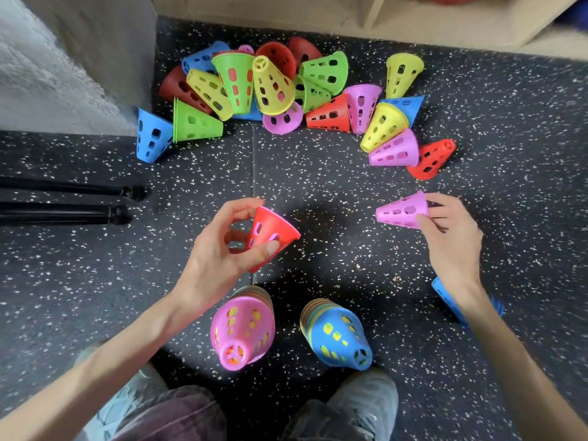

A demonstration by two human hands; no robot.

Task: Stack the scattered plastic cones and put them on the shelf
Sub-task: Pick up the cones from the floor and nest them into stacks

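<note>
My left hand (219, 249) grips a red cone (273, 232) above the speckled floor, thumb on its side. My right hand (451, 233) pinches a pink cone (402, 211) by its wide rim, tip pointing left. Two stacks stand near my knees: one topped by a pink cone (243, 329), the other by a blue cone (340, 337). Several loose cones in red, yellow, green, blue and pink lie scattered in a pile (273, 87) farther away, with a smaller group (394, 141) at the right. A blue cone (445, 294) lies partly hidden under my right forearm.
The wooden shelf unit (366, 17) runs along the far edge. A grey wall corner (79, 58) stands at the left. Two black tripod legs (70, 202) lie on the floor at left. My knees (254, 415) fill the bottom of the view.
</note>
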